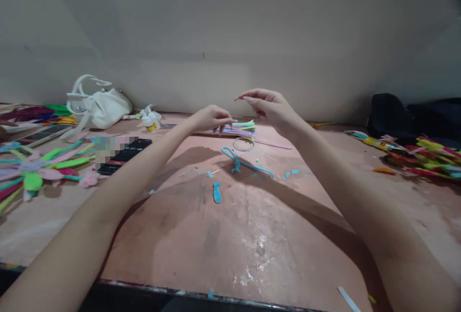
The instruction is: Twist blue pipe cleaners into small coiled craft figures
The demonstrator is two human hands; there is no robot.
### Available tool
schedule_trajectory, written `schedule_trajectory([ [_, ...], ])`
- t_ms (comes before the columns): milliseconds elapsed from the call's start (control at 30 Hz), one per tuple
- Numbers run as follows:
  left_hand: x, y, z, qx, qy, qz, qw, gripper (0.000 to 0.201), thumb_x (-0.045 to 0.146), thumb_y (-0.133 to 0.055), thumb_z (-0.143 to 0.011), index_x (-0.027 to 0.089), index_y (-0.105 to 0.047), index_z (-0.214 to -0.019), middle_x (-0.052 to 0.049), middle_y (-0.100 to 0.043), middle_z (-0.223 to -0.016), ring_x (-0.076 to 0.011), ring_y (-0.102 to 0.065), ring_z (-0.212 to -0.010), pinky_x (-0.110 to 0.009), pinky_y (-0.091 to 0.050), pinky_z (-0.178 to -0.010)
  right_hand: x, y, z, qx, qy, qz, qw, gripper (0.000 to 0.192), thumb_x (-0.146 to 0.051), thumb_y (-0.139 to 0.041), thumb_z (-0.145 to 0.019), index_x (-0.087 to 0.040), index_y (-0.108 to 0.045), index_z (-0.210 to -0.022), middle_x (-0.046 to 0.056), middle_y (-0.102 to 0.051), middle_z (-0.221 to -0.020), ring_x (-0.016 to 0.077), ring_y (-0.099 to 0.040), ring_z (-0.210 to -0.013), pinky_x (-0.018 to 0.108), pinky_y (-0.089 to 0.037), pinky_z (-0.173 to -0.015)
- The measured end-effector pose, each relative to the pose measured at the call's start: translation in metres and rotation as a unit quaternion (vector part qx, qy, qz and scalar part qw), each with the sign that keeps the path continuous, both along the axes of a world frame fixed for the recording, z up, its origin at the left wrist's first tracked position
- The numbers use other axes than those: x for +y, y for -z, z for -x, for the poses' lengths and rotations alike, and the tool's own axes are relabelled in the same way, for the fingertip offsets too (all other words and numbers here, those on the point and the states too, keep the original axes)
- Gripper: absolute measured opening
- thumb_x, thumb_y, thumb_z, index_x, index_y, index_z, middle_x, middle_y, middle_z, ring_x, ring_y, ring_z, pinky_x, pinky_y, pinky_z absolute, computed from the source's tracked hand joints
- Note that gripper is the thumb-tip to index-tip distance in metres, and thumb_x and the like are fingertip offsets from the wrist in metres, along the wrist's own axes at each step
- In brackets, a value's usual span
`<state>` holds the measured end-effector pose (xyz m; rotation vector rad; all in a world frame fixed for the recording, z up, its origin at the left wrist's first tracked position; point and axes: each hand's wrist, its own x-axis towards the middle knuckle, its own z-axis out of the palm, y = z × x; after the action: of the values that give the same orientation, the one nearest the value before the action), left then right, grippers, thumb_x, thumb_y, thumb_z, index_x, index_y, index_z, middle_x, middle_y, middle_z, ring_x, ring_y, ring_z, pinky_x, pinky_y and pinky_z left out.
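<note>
Pinkish worktop [173, 245], stained and glossy in patches, backed by a plain grey wall [201, 19]. Contents were listed from left to right. Far left: a spray of fuzzy flowers [32, 180] in green, pink and pale blue lay flat, with a white handbag [108, 108] behind it. Next: one dark phone [127, 156], its screen lit, partly blurred; small white bottles [150, 122] with yellow labels stood farther back. Left hand [214, 117]: raised, fingers loosely bent downward in front of the bundle of pastel stems [247, 129]; whether it pinched anything could not be told. Centre: a short blue piece [216, 193] lay nearest the front edge, and beyond it a looped blue stem [236, 164], twisted at its middle, just in front of a thin ring [244, 150]. Right hand [268, 105]: raised above and behind the looped blue stem, thumb close to the forefinger; any grip on something fine could not be made out. Right: blue scraps [295, 172], then a multicoloured bunch [432, 158] beside a dark object [385, 115].
</note>
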<state>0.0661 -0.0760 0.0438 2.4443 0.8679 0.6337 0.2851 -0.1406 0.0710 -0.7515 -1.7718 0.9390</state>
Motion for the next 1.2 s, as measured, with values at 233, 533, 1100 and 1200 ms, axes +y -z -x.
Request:
schedule_trajectory([
  [233, 0.018, -0.019, 0.052, -0.034, -0.076, 0.015, 0.996, 0.034, 0.039, -0.070, -0.098, 0.017, -0.069, -0.072, -0.001, -0.063, -0.055, -0.0105, -0.057, -0.049, -0.021, -0.047, -0.053, 0.027, -0.011, -0.050, -0.046, 0.139, -0.113, 0.983, 0.013, -0.015, -0.066, -0.101, -0.017, -0.078, -0.097, -0.003, -0.044, -0.067, 0.0122, -0.035, -0.064, 0.027, -0.031, -0.062],
  [533, 0.026, -0.024, 0.085, -0.024, -0.148, 0.044, 0.988, 0.034, 0.035, -0.069, -0.100, 0.018, -0.067, -0.071, -0.002, -0.065, -0.057, -0.0123, -0.060, -0.052, -0.023, -0.049, -0.056, 0.050, 0.014, -0.058, -0.019, 0.181, -0.106, 0.978, 0.012, -0.015, -0.069, -0.094, -0.016, -0.081, -0.095, 0.003, -0.073, -0.085, 0.0134, -0.054, -0.073, 0.029, -0.042, -0.071],
  [1100, 0.014, -0.040, 0.111, -0.004, -0.134, -0.007, 0.991, 0.063, 0.072, -0.064, -0.093, 0.020, -0.055, -0.059, -0.001, -0.053, -0.056, -0.0109, -0.047, -0.054, -0.022, -0.037, -0.054, 0.052, 0.007, -0.086, -0.012, 0.231, -0.189, 0.954, 0.013, -0.028, -0.072, -0.091, -0.021, -0.082, -0.096, -0.003, -0.043, -0.061, 0.0133, -0.028, -0.058, 0.031, -0.026, -0.060],
  [1200, 0.012, -0.042, 0.112, -0.025, -0.101, 0.012, 0.994, 0.068, 0.082, -0.070, -0.083, 0.020, -0.054, -0.059, -0.001, -0.053, -0.057, -0.0109, -0.045, -0.053, -0.023, -0.034, -0.051, 0.051, 0.006, -0.086, -0.011, 0.246, -0.176, 0.953, 0.012, -0.028, -0.072, -0.089, -0.021, -0.080, -0.095, -0.003, -0.046, -0.064, 0.0140, -0.028, -0.060, 0.032, -0.025, -0.061],
])
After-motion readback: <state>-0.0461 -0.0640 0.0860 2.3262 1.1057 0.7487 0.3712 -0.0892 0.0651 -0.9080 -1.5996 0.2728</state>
